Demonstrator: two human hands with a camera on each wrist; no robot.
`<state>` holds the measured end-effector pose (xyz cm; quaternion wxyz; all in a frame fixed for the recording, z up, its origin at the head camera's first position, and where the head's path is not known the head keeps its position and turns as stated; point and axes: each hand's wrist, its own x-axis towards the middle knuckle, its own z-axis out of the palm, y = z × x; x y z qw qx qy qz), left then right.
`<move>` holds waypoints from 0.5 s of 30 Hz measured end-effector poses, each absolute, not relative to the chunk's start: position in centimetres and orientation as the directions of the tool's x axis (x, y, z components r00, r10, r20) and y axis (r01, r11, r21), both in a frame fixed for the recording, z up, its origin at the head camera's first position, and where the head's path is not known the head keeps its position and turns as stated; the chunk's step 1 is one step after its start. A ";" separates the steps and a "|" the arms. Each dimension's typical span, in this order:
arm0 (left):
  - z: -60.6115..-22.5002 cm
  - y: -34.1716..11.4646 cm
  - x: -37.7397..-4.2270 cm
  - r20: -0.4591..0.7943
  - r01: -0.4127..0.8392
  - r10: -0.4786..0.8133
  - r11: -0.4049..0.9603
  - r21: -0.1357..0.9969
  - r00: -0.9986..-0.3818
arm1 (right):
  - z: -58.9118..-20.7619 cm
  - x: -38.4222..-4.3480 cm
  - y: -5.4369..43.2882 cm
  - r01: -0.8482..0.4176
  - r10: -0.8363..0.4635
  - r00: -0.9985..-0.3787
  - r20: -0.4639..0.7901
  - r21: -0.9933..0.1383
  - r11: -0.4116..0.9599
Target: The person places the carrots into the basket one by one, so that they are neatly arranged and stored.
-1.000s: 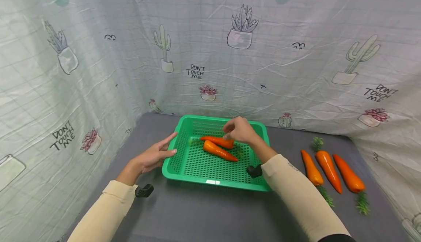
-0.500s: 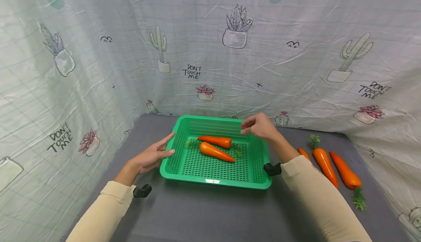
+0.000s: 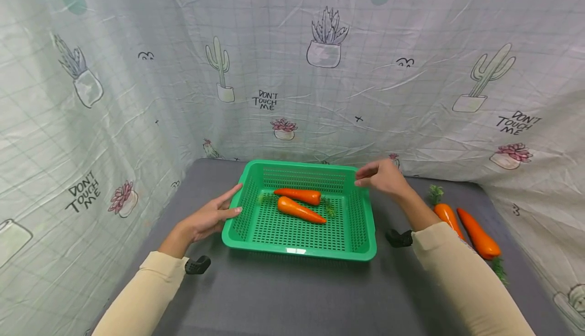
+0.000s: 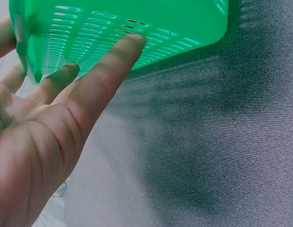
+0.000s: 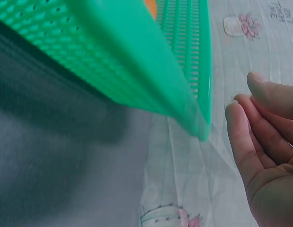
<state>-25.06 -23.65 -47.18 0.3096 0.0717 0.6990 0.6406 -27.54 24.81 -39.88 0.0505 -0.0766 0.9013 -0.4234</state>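
A green perforated plastic basket (image 3: 297,250) stands on the grey table, holding two orange carrots, one (image 3: 299,196) behind the other (image 3: 301,210). At its left side my left hand (image 3: 207,220) holds the rim, with the thumb over the edge. Straight fingers (image 4: 106,78) of that hand lie against the outer wall in the left wrist view. My right hand (image 3: 386,177) is above the basket's back right corner, nothing in it. Its fingers (image 5: 238,137) are loosely bent, the thumb near them, apart from the basket rim (image 5: 202,124) in the right wrist view.
On the table to the right lie more carrots, one (image 3: 477,233) in sight and another (image 3: 448,216) partly behind the right sleeve (image 3: 461,270). Green leafy tops (image 3: 435,194) show beside them. A printed cloth curtain (image 3: 292,62) borders the table behind and at the sides.
My right hand has moved right, from over the carrots in the basket to its back right corner. The left hand keeps its place at the rim. The right sleeve now hides one table carrot.
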 end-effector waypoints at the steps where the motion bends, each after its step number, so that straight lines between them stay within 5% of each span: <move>1: -47.2 -23.7 -25.1 -0.342 -0.297 0.496 0.169 0.940 -0.798 | -40.0 -27.4 25.2 -0.091 -0.174 -0.984 -0.026 -0.769 0.633; 15: -47.0 -23.6 -24.9 -0.340 -0.302 0.503 0.159 0.940 -0.795 | -40.4 -25.7 29.6 -0.028 -0.127 -0.989 -0.074 -0.756 0.654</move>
